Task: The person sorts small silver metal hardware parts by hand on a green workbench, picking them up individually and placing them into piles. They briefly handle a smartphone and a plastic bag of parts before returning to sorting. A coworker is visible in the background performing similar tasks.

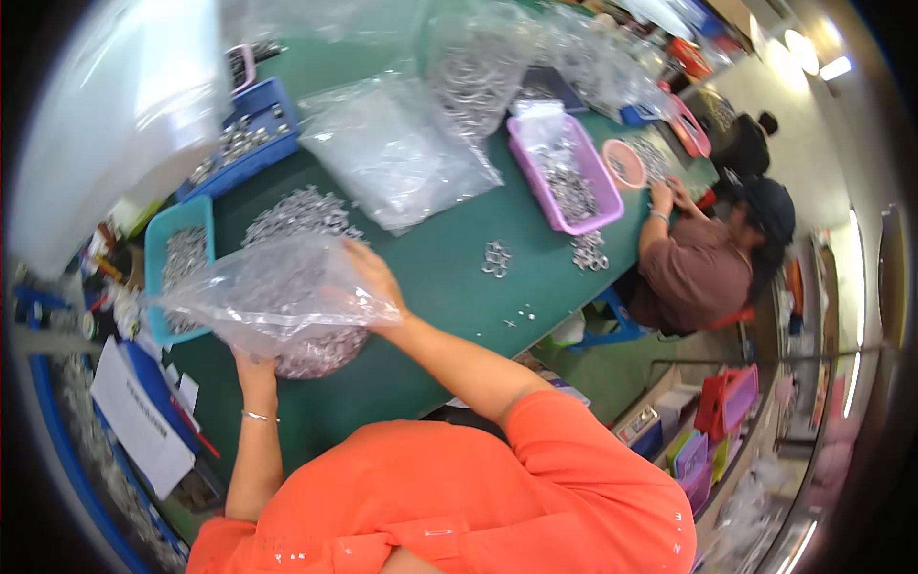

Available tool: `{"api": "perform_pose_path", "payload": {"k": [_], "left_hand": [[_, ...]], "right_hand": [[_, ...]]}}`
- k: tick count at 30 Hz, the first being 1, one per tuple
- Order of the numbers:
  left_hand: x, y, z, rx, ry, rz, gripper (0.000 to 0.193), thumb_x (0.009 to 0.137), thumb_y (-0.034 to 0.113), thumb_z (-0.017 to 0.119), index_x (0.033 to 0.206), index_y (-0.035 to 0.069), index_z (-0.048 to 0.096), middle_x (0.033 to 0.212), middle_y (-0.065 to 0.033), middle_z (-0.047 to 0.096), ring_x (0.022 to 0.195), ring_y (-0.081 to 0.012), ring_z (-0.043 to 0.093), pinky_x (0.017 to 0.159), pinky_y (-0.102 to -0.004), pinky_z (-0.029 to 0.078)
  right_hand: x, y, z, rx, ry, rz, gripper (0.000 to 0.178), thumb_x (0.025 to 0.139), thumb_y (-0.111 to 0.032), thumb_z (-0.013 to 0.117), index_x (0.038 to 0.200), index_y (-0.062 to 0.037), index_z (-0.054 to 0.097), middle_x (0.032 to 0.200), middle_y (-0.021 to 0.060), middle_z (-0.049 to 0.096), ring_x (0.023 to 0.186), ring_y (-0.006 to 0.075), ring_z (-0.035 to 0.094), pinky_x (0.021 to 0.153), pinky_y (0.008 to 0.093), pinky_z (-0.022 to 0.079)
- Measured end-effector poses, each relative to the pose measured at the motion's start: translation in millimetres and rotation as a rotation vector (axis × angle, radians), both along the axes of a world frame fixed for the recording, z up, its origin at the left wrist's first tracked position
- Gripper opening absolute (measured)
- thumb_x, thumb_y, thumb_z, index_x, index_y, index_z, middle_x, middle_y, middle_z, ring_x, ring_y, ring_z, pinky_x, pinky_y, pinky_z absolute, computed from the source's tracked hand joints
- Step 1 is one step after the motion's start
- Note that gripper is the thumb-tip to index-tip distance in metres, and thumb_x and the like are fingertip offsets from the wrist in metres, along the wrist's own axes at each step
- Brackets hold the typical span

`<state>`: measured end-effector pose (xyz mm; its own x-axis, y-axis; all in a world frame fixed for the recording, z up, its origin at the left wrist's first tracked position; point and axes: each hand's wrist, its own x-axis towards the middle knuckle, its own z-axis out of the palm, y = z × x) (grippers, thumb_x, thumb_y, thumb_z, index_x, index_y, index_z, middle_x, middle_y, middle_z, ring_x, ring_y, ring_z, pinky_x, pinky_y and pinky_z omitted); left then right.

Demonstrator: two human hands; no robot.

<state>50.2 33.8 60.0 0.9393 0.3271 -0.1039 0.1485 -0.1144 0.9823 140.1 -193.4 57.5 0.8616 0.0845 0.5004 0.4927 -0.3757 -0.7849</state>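
So I've got a clear plastic bag (263,292) spread out in front of me at the near left of the tabletop (430,325), right by a loose heap of small metal parts (301,212). My right hand (373,275) is gripping the bag's right side; my left hand (254,365) is at its near edge, partly behind the plastic, so I can't tell how tight that one is. There's a pinkish-silver clump (320,354) under the film, though honestly can't say if it's inside the bag or beneath it. I'd call this the bag-handling step, maybe bagging or emptying the parts. Next move probably calls for both hands steadying that floppy plastic so nothing spills. Teal bin (207,218) is just left, flat clear bags (392,143) further back, purple basket (613,198) far right.
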Motion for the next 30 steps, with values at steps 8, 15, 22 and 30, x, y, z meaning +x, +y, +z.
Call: {"api": "perform_pose_path", "payload": {"k": [8, 15, 22, 30], "left_hand": [[34, -41, -15, 0.157, -0.286, 0.351, 0.021, 0.092, 0.008, 0.046, 0.103, -0.006, 0.056, 0.095, -0.0085, 0.060, 0.083, -0.0158, 0.055, 0.076, -0.0282, 0.045], [114, -2, -18, 0.254, -0.089, 0.042, 0.026, 0.092, 0.015, 0.043, 0.098, -0.006, 0.058, 0.088, -0.0106, 0.063, 0.079, -0.0161, 0.058, 0.072, -0.0282, 0.046], [197, 37, -68, 0.172, 0.016, 0.135, 0.036, 0.093, 0.027, 0.045, 0.101, -0.004, 0.061, 0.090, -0.0098, 0.063, 0.077, -0.0169, 0.057, 0.071, -0.0311, 0.046], [184, 6, -33, 0.237, -0.077, 0.199, 0.033, 0.090, 0.028, 0.051, 0.081, -0.002, 0.062, 0.075, -0.0077, 0.065, 0.067, -0.0167, 0.057, 0.064, -0.0307, 0.045]], "right_hand": [[-43, -18, -16, 0.370, 0.249, 0.024, 0.036, 0.082, -0.011, 0.057, 0.116, -0.0004, 0.053, 0.120, 0.0184, 0.053, 0.113, 0.0343, 0.050, 0.095, 0.0363, 0.039], [-30, 6, 3, 0.014, 0.091, -0.288, 0.075, 0.069, -0.029, 0.071, 0.131, -0.0034, 0.037, 0.132, 0.0188, 0.041, 0.119, 0.0376, 0.038, 0.096, 0.0444, 0.032], [101, 47, 3, -0.159, 0.452, -0.356, 0.101, 0.063, -0.038, 0.077, 0.135, 0.0064, 0.023, 0.116, 0.0249, 0.052, 0.108, 0.0377, 0.048, 0.094, 0.0442, 0.038], [180, 25, -33, 0.117, 0.774, 0.131, 0.027, 0.086, -0.025, 0.058, 0.096, -0.0008, 0.063, 0.088, 0.0078, 0.066, 0.074, 0.0166, 0.059, 0.068, 0.0306, 0.046]]}}
